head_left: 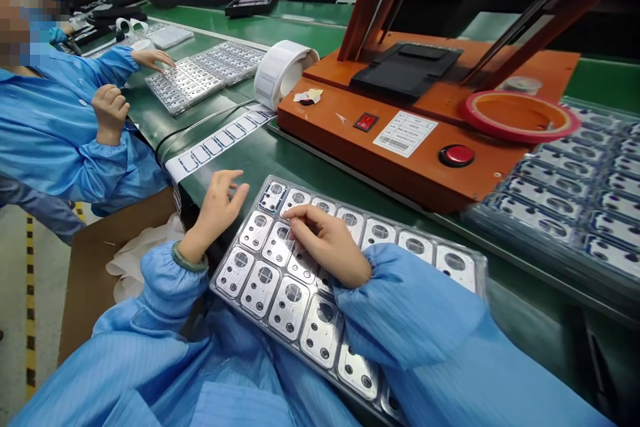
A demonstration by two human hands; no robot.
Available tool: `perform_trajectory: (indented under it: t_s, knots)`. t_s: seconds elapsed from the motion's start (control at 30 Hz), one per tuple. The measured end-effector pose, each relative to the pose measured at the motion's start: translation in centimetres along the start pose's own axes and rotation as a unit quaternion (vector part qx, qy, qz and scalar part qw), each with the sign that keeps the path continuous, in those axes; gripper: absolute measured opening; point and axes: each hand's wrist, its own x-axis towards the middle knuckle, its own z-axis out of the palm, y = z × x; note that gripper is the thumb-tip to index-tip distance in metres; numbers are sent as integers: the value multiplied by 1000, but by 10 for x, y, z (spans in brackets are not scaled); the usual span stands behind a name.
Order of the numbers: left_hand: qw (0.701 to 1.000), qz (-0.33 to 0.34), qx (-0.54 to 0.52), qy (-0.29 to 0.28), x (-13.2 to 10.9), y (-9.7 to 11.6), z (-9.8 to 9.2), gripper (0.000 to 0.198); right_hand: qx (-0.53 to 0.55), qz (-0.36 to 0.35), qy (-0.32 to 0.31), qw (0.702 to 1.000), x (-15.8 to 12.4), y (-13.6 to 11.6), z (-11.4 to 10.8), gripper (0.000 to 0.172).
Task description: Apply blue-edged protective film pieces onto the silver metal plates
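A clear plastic tray (479, 267) lies tilted at the near table edge, partly over my lap. It carries rows of small silver metal plates (265, 283), each with a round window and dark holes. The corner plate (273, 195) at the far left has a dark blue outline on it; the others nearby look bare. My right hand (327, 240) is over the tray's far rows, thumb and forefinger close together; anything between them is too small to make out. Just off the tray's left corner, my left hand (220, 207) is raised with fingers apart, holding nothing.
An orange press machine (320, 127) stands behind the tray, with a red tape roll (520, 117) on it. A label roll (287, 70) feeds a strip (220, 143) across the table. Stacked trays (545, 200) sit right. A co-worker (65, 113) handles another tray (187, 83) at left.
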Motion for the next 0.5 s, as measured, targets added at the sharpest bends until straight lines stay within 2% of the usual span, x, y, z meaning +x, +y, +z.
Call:
perform_trajectory:
  t_s: [0.07,0.13,0.17,0.23,0.37,0.5]
  knots:
    - [992,-56,91,73,12,-21,-7,39,-2,0,-2,1000,0,1,1,20]
    - [953,-162,214,137,25,-44,-16,53,-6,0,-3,1000,1,1,1,20]
    - [929,-222,256,151,32,-55,-20,57,-8,-1,-3,1000,1,0,1,20]
    - [903,-280,280,168,43,-74,-27,57,-9,-2,-5,1000,2,0,1,21]
    - [892,-315,290,146,54,-95,-29,51,-4,-4,-13,1000,2,-1,-1,21]
    - [891,-313,304,125,55,-99,-24,43,-8,-8,-14,1000,2,0,0,20]
